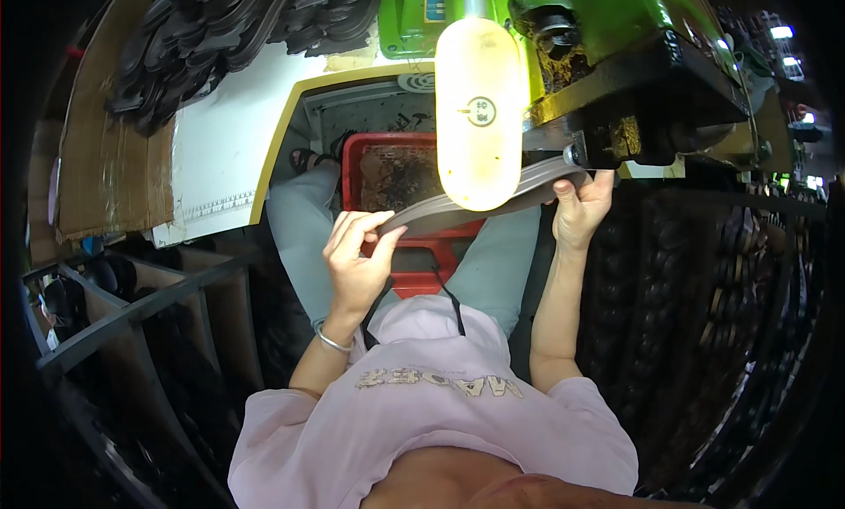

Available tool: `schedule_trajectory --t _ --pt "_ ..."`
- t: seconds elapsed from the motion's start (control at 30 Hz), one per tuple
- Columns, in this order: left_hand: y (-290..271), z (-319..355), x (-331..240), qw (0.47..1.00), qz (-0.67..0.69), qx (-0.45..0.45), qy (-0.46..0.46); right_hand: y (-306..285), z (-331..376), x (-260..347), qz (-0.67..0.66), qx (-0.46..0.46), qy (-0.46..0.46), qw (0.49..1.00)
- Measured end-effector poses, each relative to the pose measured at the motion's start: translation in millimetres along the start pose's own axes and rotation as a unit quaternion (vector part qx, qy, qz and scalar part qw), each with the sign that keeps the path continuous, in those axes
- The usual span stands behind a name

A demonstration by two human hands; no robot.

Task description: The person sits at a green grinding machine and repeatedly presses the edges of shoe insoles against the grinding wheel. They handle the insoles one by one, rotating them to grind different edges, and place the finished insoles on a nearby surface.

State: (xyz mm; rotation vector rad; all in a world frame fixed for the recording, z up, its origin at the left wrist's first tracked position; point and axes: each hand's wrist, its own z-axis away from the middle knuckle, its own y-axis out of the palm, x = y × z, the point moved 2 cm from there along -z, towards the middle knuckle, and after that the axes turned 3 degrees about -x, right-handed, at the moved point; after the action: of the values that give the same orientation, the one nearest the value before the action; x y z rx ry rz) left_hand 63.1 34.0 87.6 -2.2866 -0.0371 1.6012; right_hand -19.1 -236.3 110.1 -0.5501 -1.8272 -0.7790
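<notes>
- Left hand (356, 254): fingers pinched on the near end of a grey shoe sole (458, 211); thumb on top, fingertips curled beneath.
- Right hand (581, 211): closed on the sole's far end, just beside the roller of the green machine (616, 60); sole spans between both hands, above the red crate (387, 170).
- Hazard (judged): right fingers lie near the feed point; a slip could draw them in.
- Hanging lamp (480, 113) hides the sole's middle; misfeeding may pass unseen.

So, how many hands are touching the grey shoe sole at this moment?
2. The left hand pinches the near end of the grey sole; the right hand grips its far end under the green machine. No other hands show.
</notes>
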Motion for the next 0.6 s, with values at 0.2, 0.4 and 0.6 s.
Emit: schedule_trajectory --t 0.2,0.4,0.6 --pt "20 -18 -26 0.998 0.019 0.021 0.062 -39 -4 1 0.048 -0.044 -0.033 0.997" --pt "46 -23 -20 0.987 0.131 0.061 -0.068 -62 -16 10 0.04 -0.081 -0.01 0.996" --pt "67 -54 -16 0.748 0.514 0.194 -0.373 -63 -30 36 0.055 -0.017 0.236 0.97"
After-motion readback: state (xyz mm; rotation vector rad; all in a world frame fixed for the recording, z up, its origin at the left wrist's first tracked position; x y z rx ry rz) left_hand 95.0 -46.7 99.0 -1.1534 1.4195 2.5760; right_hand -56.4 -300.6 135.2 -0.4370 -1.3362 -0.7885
